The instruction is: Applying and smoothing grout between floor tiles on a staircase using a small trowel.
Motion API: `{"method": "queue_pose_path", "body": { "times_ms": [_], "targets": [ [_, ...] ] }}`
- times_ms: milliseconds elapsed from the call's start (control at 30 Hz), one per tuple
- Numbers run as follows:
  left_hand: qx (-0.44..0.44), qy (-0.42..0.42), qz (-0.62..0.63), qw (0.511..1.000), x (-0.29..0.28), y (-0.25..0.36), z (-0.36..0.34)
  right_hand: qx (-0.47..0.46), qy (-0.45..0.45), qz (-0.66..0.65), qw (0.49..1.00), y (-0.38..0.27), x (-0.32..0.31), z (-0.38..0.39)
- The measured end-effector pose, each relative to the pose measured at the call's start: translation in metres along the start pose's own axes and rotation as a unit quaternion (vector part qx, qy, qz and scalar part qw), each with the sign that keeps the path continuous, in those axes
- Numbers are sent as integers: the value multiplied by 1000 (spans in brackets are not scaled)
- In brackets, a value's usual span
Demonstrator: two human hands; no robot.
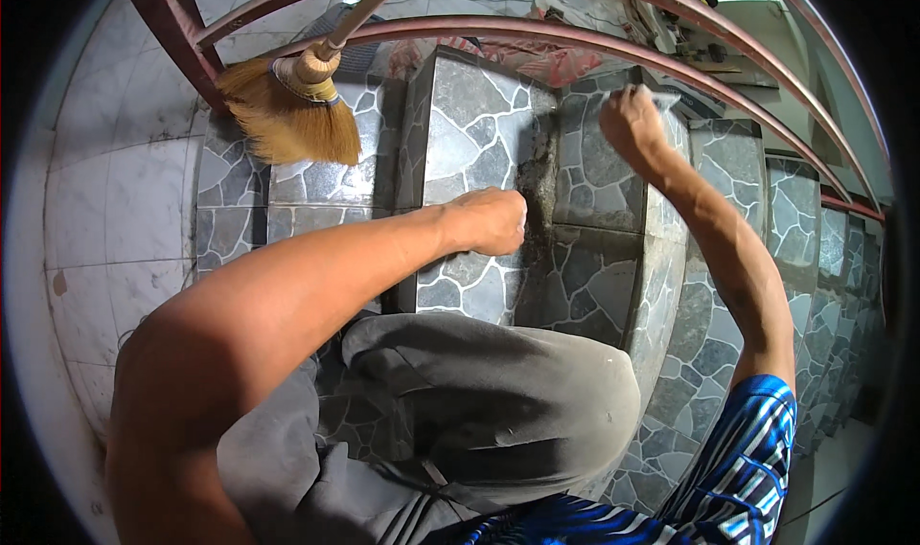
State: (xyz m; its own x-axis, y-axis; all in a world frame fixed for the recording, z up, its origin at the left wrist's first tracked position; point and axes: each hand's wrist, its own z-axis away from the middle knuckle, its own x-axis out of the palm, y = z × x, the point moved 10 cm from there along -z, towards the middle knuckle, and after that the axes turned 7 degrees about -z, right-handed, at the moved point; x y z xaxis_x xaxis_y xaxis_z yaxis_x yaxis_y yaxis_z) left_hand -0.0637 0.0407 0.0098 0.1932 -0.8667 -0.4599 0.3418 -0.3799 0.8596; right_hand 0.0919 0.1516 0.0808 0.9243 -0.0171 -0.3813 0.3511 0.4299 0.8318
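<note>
My left hand is closed in a fist over the tiled step, beside a dark, dirt-filled corner where the tread meets the riser. Whatever its curled fingers may hold is hidden. Further off to the right, my right hand is also closed, raised near the red railing. A small pale patch shows just past its knuckles; I cannot tell whether the hand holds it.
A straw broom leans on the railing at the far left, bristles down. Stone-patterned stairs run off to the right. Crumpled red-and-white plastic lies beyond the rail. White marble-look tiles cover the left side.
</note>
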Motion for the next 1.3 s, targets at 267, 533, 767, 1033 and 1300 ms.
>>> {"method": "queue_pose_path", "body": {
  "times_ms": [267,533,767,1033,1300],
  "targets": [
    [8,-2,-10,1000,-11,11,-9,42,59,-33,997,31,-8,-13],
    [32,18,5,999,-7,17,-1,45,-1,-4,999,25,7,-25],
    [30,-10,-15,999,5,17,3,59,-113,37,991,4,37,-17],
    [48,8,-11,999,-3,28,-1,1,-84,122,989,-46,53,14],
    [59,-14,-9,998,13,31,9,-33,-193,16,980,-41,6,6]
  ]
}}
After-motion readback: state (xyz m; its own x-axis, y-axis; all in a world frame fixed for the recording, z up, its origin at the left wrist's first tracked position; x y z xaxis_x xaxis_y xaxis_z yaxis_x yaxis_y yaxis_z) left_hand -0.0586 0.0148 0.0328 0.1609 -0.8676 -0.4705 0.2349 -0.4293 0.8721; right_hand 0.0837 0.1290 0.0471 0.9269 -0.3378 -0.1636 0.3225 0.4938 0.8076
